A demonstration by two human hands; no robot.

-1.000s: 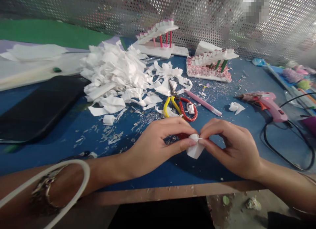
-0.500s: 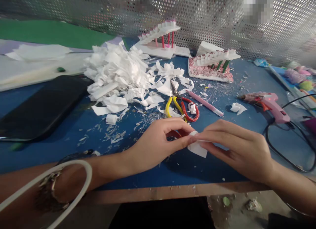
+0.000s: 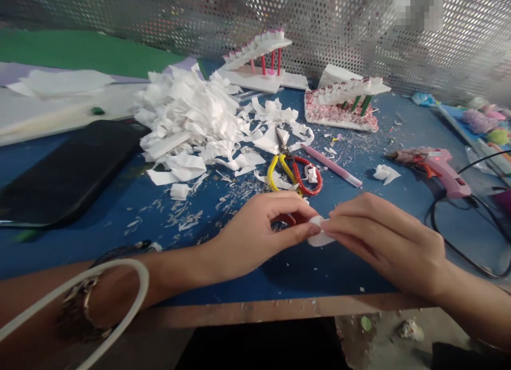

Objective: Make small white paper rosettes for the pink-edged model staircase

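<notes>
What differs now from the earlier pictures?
The right hand, its fingers bent a second ago, now holds them straighter; the loose end of the white paper piece shows shorter below. Nothing was let go: the left hand keeps its grip. Scissors, glue gun and paper pile stayed put.

The fingertips of the left hand (image 3: 255,237) and right hand (image 3: 393,242) hide much of the white paper piece (image 3: 321,240) between them, leaving its full shape unclear. The left hand also covers the near end of the scissors' (image 3: 283,153) yellow handle. The left edge cuts off the black slab (image 3: 67,173); the right edge crops the purple thing (image 3: 503,199) beyond recognition. The bracelet (image 3: 85,306) is dark and blurred. At the top, 2 pixelated patches (image 3: 419,8) mask parts of the mesh (image 3: 339,34).
</notes>
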